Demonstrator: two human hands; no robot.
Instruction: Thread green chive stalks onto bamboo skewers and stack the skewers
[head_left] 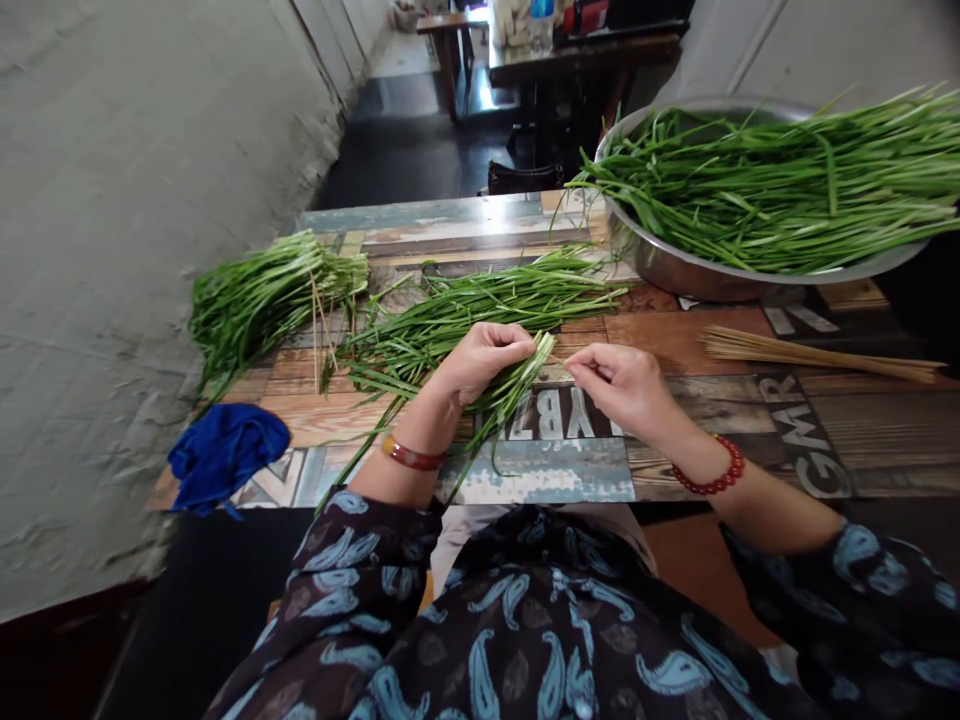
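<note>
Patchwork Bench [570, 470], Well Laden

Lettering marks the plank-patterned top. At the left lies a bunch of garlic chives [262, 295], thin wooden sticks [315, 335] by its stem ends. A looser chive pile [487, 300] spreads across the middle. A metal basin [667, 266] stands far right, a bundle of skewers [817, 354] nearer. A blue cloth [229, 455] slumps at the near left corner.

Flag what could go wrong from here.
1. The thin stick in the right hand is close to the green stems pinched in the left hand; a slip might prick that hand.
2. Heaped greens overhang the metal basin; some could fall if bumped.
3. The blue cloth lies at the table edge and may slide off.
</note>
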